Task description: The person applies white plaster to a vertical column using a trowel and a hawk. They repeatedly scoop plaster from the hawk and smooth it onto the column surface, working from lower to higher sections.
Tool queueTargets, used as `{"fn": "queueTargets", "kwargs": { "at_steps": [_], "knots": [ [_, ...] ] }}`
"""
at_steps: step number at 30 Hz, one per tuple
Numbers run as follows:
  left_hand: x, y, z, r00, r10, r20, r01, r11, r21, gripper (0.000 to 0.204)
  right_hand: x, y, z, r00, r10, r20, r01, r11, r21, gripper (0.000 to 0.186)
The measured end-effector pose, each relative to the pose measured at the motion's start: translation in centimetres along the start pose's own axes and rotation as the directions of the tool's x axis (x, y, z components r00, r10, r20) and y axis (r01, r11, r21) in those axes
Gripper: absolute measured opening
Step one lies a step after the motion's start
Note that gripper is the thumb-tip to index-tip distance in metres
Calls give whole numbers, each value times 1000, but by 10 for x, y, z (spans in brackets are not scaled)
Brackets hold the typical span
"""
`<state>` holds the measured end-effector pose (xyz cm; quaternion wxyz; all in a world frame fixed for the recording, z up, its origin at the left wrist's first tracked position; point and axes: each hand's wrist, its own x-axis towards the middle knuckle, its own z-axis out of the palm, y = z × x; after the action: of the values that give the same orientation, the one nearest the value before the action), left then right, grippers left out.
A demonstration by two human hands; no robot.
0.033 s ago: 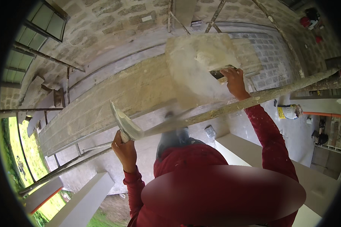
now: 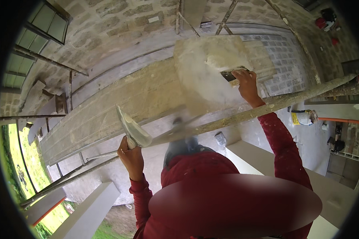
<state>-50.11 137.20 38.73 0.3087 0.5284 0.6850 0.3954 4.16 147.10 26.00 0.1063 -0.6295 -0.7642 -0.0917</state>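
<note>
Dark-bladed scraper (image 2: pixel 228 75) upper right of centre, at the edge of pale paste (image 2: pixel 227 61) on a smeared board (image 2: pixel 187 81); contact hard to tell, fingers partly cover it. Right hand (image 2: pixel 248 87) curled closed round the scraper. Left hand (image 2: pixel 131 160), lower left of centre, closed on a wide trowel (image 2: pixel 135 129). Practically nothing shifted since the previous frame, so paste work looks no further along. Board lies over planks (image 2: pixel 139 89); pole (image 2: pixel 235 115) crosses centre to right.
</note>
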Motion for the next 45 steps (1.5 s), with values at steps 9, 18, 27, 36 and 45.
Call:
{"fn": "queueTargets", "kwargs": {
  "at_steps": [9,18,27,36,45],
  "knots": [
    [47,1,32,986,0,168,8,999,-43,14,5,-19,-7,953,92,290,-81,995,-49,59],
    [58,-4,47,959,84,270,-100,994,46,34,16,-23,-13,971,-36,238,22,998,62,53],
    [58,-26,47,953,-72,296,44,994,101,52,17,-6,-11,995,-25,94,22,999,30,58],
    [55,-25,52,917,-213,337,126,956,263,52,24,-17,-11,999,-27,47,26,999,24,54],
    [48,-39,55,896,-75,438,-61,955,289,22,32,-20,-13,999,31,-9,-30,999,17,50]
  ]
}}
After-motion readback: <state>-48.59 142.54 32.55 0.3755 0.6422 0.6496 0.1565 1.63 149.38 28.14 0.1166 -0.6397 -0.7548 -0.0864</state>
